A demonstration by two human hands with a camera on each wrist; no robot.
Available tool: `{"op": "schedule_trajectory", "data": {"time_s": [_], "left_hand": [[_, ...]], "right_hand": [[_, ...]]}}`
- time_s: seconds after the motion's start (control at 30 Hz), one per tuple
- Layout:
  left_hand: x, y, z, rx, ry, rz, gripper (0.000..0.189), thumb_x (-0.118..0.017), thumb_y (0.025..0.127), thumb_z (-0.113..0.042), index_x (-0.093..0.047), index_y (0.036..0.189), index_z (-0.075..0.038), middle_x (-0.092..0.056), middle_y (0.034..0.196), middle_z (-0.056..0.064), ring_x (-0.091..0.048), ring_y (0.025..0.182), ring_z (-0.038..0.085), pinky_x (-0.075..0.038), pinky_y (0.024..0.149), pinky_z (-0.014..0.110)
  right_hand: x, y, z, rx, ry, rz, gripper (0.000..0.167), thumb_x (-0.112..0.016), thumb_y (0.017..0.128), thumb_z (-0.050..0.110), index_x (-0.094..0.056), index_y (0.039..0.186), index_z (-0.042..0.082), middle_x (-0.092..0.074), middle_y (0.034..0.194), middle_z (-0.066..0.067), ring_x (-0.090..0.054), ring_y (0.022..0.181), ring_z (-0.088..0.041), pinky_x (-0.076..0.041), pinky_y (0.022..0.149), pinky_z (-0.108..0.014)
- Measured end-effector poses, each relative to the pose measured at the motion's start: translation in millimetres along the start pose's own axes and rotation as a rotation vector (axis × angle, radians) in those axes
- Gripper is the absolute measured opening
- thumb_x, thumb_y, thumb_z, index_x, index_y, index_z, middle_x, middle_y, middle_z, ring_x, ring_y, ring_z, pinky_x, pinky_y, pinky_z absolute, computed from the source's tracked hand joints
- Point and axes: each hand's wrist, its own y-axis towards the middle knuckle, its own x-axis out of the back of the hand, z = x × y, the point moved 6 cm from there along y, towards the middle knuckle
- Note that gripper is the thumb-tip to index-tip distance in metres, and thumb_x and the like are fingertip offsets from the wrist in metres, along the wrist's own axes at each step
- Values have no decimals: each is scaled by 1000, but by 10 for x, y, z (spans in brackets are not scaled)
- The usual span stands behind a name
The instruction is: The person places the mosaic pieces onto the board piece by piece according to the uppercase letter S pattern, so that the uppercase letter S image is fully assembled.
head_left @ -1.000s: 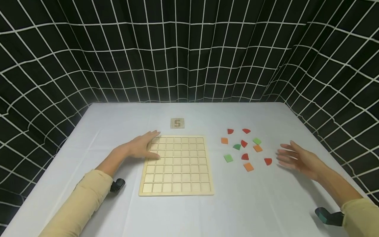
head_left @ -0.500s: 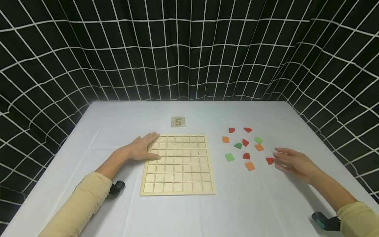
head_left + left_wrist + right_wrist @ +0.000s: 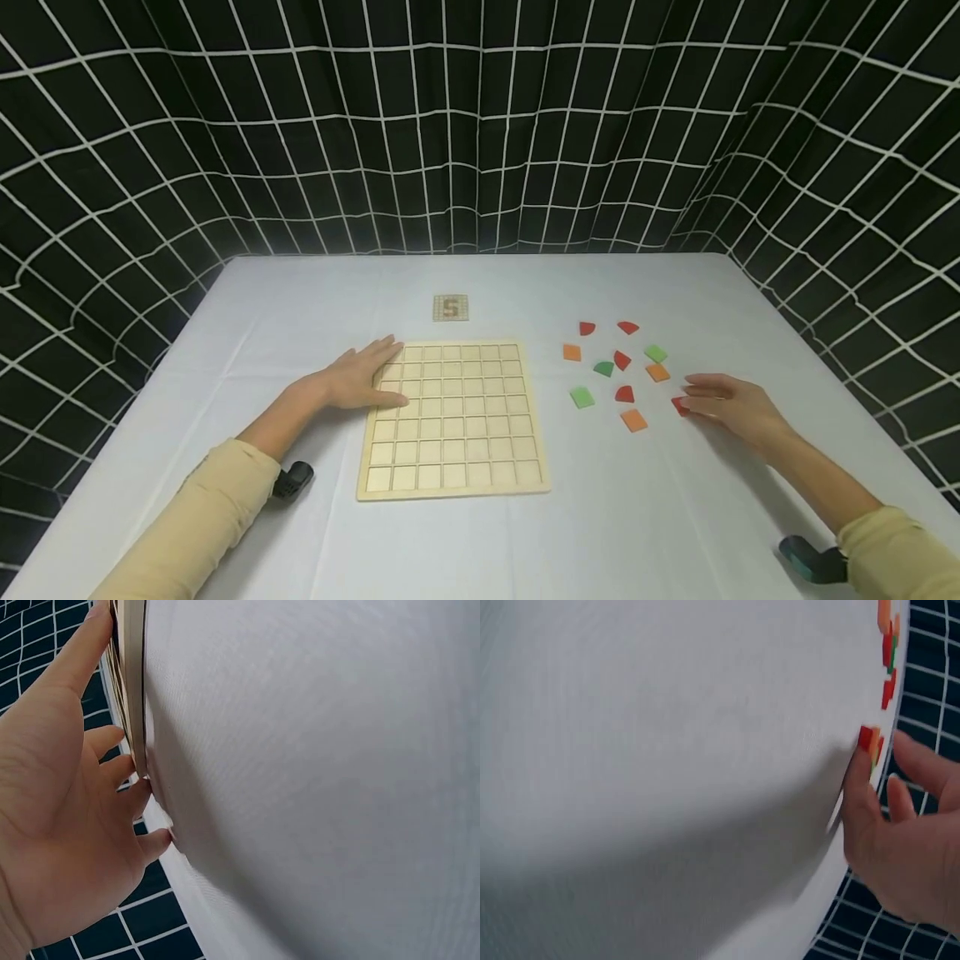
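My left hand (image 3: 356,377) rests with spread fingers over the left edge of a pale wooden grid board (image 3: 454,417). Seen from the left wrist, the thumb lies along the board's edge (image 3: 133,682) and the fingertips reach down near the white cloth. At the right, my right hand (image 3: 738,407) is low over the table at a red quarter-circle tile (image 3: 678,406), partly hidden by a digit. From the right wrist, one fingertip touches that red tile (image 3: 865,738), while the other fingers stay apart from it, fairly straight.
Several loose tiles lie between board and right hand: red quarter circles (image 3: 624,394), a dark green one (image 3: 603,368), light green squares (image 3: 582,397) and orange squares (image 3: 633,420). A small card marked 5 (image 3: 451,307) lies behind the board. Black gridded curtain (image 3: 480,125) encloses the table.
My right hand has moved left and come down onto the nearest red quarter-circle tile, its fingers now overlapping it. My left hand stays on the board's edge.
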Motion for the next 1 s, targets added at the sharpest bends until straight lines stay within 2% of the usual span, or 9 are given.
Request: {"op": "schedule_trajectory", "data": {"time_s": [0.2,0.37,0.47,0.6,0.73,0.87,1.0], "left_hand": [[12,-15,-18,4,3,2,97,-61,86,-57,-17,151,-1,-9,156,21,-8,142,37,-5,111,59],[8,-26,-17,5,5,4,97,-61,85,-57,-17,151,-1,-8,156,21,-8,142,37,-5,111,59],[9,-25,-14,4,9,1,97,-61,86,-57,-17,151,-1,-8,156,21,-8,142,37,-5,111,59],[9,-26,2,7,19,0,97,-60,86,-57,-16,152,-1,-7,156,21,-7,142,37,-5,111,59],[8,-23,3,8,20,3,97,-60,86,-58,-15,152,-2,-6,157,20,-6,143,36,-4,111,58],[2,-9,-10,4,24,6,97,-59,85,-59,-16,152,-2,-6,157,19,-6,143,35,-4,111,57],[0,4,-28,3,23,10,97,-60,85,-59,-17,152,-2,-7,157,19,-7,143,35,-4,112,56]], "right_hand": [[-39,-13,49,-2,-41,-89,68,-71,86,35,-46,135,-6,-51,130,-28,-48,112,-38,-48,67,-18],[-53,-25,84,8,-63,-122,58,-73,85,19,-49,131,-7,-56,117,-26,-50,97,-32,-49,59,-23],[-52,-31,109,28,-90,-133,55,-73,85,15,-50,131,-6,-59,110,-23,-52,91,-28,-50,58,-24],[-50,-34,136,61,-94,-136,55,-72,85,15,-50,131,-5,-58,108,-21,-53,91,-29,-51,58,-25],[-53,-13,107,54,-98,-152,55,-70,87,16,-49,133,-4,-56,108,-22,-51,93,-32,-50,57,-23],[-50,13,83,40,-110,-172,55,-71,88,22,-49,131,-5,-57,102,-20,-52,86,-28,-47,53,-23],[-34,30,124,67,-107,-187,53,-68,90,28,-53,128,-6,-58,105,-22,-55,81,-25,-49,54,-23]]}}
